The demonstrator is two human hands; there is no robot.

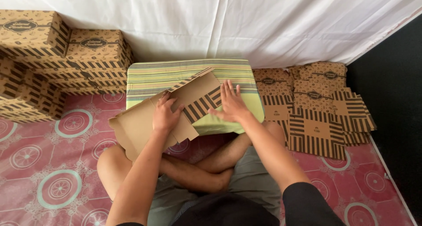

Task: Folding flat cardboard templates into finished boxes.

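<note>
A flat brown cardboard box blank (140, 122) with black stripes lies across a striped green cushion (154, 76) in front of my crossed legs. My left hand (165, 116) presses down on the middle of the blank, fingers curled over a folded flap. My right hand (231, 103) lies flat, fingers spread, on the striped flap at the blank's right end. Neither hand lifts the cardboard off the cushion.
Folded brown patterned boxes (94, 50) are stacked at the back left against a white cloth wall (263, 19). A pile of flat unfolded blanks (316, 116) lies on the right. The floor mat (57, 164) is pink with round patterns.
</note>
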